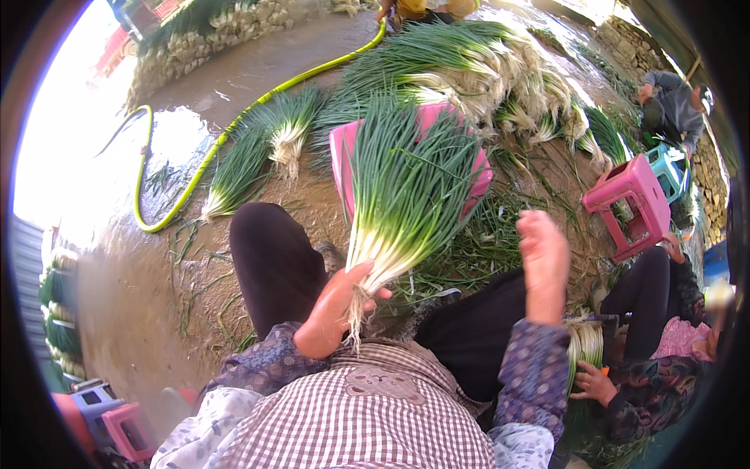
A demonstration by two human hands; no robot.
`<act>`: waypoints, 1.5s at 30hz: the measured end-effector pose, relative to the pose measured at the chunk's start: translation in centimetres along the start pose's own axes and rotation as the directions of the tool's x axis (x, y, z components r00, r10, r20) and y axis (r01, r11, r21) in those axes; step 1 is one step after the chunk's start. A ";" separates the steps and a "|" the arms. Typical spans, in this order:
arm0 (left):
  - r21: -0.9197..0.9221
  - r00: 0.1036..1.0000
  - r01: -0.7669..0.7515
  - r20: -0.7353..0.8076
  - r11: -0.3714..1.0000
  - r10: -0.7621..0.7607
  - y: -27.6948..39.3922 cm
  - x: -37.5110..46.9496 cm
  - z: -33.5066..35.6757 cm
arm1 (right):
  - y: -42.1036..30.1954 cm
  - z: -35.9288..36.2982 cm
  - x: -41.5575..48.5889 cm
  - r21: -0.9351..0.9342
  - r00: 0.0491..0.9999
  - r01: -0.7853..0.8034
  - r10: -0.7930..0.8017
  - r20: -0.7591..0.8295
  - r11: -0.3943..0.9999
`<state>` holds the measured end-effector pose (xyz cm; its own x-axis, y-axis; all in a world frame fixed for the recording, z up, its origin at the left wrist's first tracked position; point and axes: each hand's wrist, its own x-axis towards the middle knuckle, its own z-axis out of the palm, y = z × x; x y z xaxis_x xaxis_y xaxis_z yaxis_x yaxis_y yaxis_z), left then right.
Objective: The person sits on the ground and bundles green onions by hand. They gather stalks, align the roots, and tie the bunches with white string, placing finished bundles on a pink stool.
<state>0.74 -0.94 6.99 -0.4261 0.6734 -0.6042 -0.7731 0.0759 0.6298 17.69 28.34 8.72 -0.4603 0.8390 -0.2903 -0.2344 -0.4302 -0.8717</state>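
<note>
My left hand (pixel 337 311) grips a bunch of green onions (pixel 398 217) near the white root end. The roots hang down over the palm, and the green leaves fan out away from me across a pink plastic stool (pixel 344 158). Raised to the right, my right hand (pixel 545 258) is apart from the bunch, its fingers curled; whether it holds something small cannot be told. Loose green leaves (pixel 492 234) lie on the muddy ground between the stool and my right hand.
A large pile of green onions (pixel 433 58) lies beyond the stool, smaller bunches (pixel 240 170) to its left. A yellow-green hose (pixel 220 140) curves over wet ground. At right are a pink stool (pixel 636 202) and a co-worker's hand (pixel 595 384) on another bunch; another person (pixel 674 105) sits farther off.
</note>
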 end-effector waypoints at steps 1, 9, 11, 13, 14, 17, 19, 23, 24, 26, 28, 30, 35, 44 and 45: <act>0.005 0.998 0.036 -0.046 0.999 -0.036 0.0 0.3 0.1 | 2.7 2.3 -2.3 -0.214 0.977 0.120 -0.076 0.201 0.969; 0.131 0.996 -0.078 -0.029 0.988 0.083 -0.3 -0.7 -0.9 | 9.7 9.8 -6.1 -0.581 0.563 0.811 -0.356 0.746 0.066; 0.124 0.998 -0.064 -0.017 0.990 0.066 -0.1 -0.9 -1.5 | 9.2 9.2 -6.0 -0.611 0.643 0.766 -0.263 0.720 0.199; 0.142 1.000 0.003 -0.031 0.990 0.001 -0.1 -0.9 -1.9 | 8.8 9.1 -5.8 -0.665 0.761 0.611 -0.089 0.642 0.428; 0.143 1.000 0.006 -0.029 0.990 -0.002 -0.1 -1.0 -2.0 | 8.7 9.4 -5.2 -0.616 0.747 0.646 -0.210 0.630 0.451; 0.152 1.000 0.024 -0.023 0.988 -0.021 0.0 -1.1 -2.0 | 8.6 11.4 -1.4 -0.499 0.663 0.748 -0.473 0.580 0.436; 0.162 1.000 0.027 -0.017 0.986 -0.025 0.1 -1.3 -1.9 | 8.6 12.4 1.2 -0.527 0.652 0.758 -0.459 0.603 0.385; 0.165 1.000 0.009 -0.001 0.986 -0.009 0.3 -1.6 -1.9 | 8.4 12.5 4.7 -0.658 0.663 0.741 -0.302 0.685 0.134; 0.164 1.000 0.002 -0.001 0.986 -0.001 0.3 -1.6 -1.9 | 8.2 11.8 5.0 -0.636 0.622 0.767 -0.340 0.706 0.083; 0.165 1.000 0.002 -0.008 0.986 0.000 0.3 -1.6 -2.0 | 7.4 9.8 5.8 -0.586 0.559 0.806 -0.430 0.709 0.082; 0.167 1.000 0.009 -0.030 0.986 -0.004 0.2 -1.6 -2.1 | 5.7 6.4 6.4 -0.653 0.613 0.752 -0.463 0.640 0.093; 0.138 0.999 -0.006 0.033 0.990 0.001 0.1 -1.5 -2.2 | 3.9 2.8 7.0 -0.789 0.697 0.610 -0.520 0.493 0.070; 0.148 0.999 -0.028 0.034 0.989 0.023 -0.1 -1.4 -2.3 | 1.0 -1.9 6.1 -0.966 0.822 0.256 -0.519 0.234 -0.030; 0.208 0.970 -0.242 0.051 0.948 0.236 3.8 -3.2 -0.6 | 5.8 8.2 -4.1 -0.592 0.808 0.567 -0.244 0.537 0.573; 0.225 0.956 -0.293 0.069 0.929 0.285 5.0 -3.7 -0.5 | 5.7 8.9 -5.1 -0.546 0.804 0.549 -0.224 0.550 0.633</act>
<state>-1.81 -3.43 12.16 -0.5950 0.7163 -0.3645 -0.4880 0.0384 0.8720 11.08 18.59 8.72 -0.7887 0.5882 0.1791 0.0659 0.3704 -0.9265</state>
